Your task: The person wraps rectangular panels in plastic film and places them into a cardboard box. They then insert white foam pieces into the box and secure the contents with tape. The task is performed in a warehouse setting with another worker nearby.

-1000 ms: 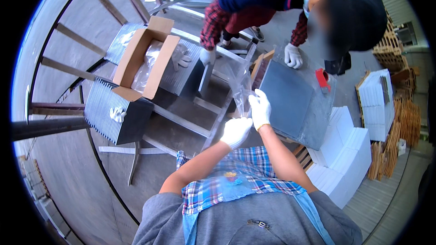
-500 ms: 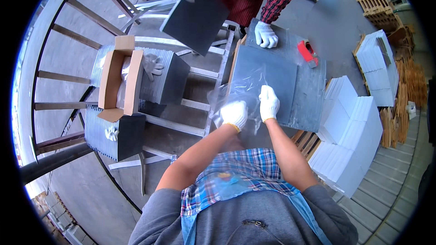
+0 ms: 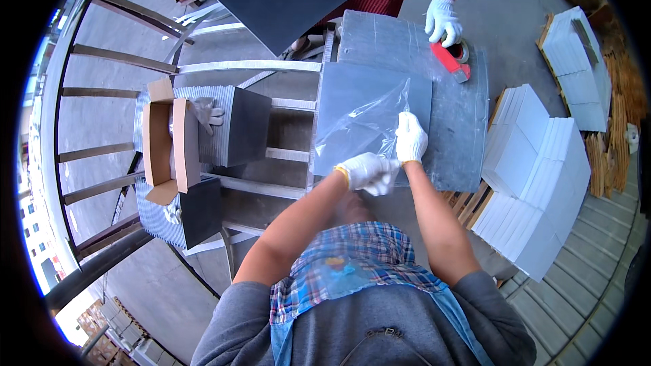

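A thin clear plastic bag point(image 3: 363, 122) is spread, wrinkled, over a dark grey square panel point(image 3: 339, 81) on the worktable. My right hand point(image 3: 411, 138), in a white knit glove, is closed on the bag's near right edge. Close beside it my left hand point(image 3: 369, 172), gloved alike, has its fingers curled at the bag's near edge, a little blurred by motion. Across the table a co-worker's gloved hand point(image 3: 443, 22) reaches over a red tape dispenser point(image 3: 447, 62). Another dark panel point(image 3: 278, 0) is tilted up beside that co-worker.
On the left, an open cardboard box point(image 3: 159, 142) sits over stacked dark panels point(image 3: 247, 125) on a metal frame point(image 3: 251, 66). A loose glove point(image 3: 173, 214) lies on the nearer stack. White flat stacks point(image 3: 542, 190) stand on pallets at right. The worktable point(image 3: 464, 122) is grey and scuffed.
My hands have come together, the left moving right and nearer me. The bag now lies spread over the panel. The co-worker's hand has moved to the tape dispenser; their panel shows larger, farther up.
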`<state>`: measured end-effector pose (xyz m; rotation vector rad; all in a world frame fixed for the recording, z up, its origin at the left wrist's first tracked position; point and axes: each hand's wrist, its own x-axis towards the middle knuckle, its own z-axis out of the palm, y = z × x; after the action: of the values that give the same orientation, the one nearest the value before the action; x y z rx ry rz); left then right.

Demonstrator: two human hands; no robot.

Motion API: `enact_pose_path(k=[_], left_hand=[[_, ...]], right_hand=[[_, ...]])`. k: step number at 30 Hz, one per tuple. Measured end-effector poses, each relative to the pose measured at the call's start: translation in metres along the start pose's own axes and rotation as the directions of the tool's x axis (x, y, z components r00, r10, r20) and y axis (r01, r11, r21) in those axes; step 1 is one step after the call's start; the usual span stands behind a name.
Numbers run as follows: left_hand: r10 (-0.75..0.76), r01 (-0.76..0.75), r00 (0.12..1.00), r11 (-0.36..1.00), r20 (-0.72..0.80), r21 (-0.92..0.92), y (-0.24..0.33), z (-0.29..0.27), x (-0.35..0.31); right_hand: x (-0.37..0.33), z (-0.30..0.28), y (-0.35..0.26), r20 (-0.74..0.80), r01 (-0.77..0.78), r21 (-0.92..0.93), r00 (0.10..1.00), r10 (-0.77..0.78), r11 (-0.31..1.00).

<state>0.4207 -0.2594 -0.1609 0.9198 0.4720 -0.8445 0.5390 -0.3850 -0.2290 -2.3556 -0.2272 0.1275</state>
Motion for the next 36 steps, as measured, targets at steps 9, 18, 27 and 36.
enact_pose_path(k=[9,18,27,36], left_hand=[[0.94,0.09,0.283,0.171,-0.19,0.981,0.022,-0.009,0.043],[0.892,0.293,0.379,0.136,-0.245,0.946,0.026,-0.033,0.05],[0.807,0.435,0.452,0.173,-0.381,0.884,0.06,-0.047,0.058],[0.789,0.494,0.455,0.163,-0.414,0.854,0.067,-0.034,0.057]], right_hand=[[0.016,-0.01,-0.007,0.137,-0.105,-0.069,0.984,0.114,0.992],[0.04,-0.017,0.009,0.072,-0.094,-0.091,0.992,0.101,0.991],[0.062,-0.019,-0.001,0.116,-0.008,-0.195,0.993,0.031,0.981],[0.077,-0.071,-0.041,0.178,0.066,-0.582,0.983,0.048,0.81]])
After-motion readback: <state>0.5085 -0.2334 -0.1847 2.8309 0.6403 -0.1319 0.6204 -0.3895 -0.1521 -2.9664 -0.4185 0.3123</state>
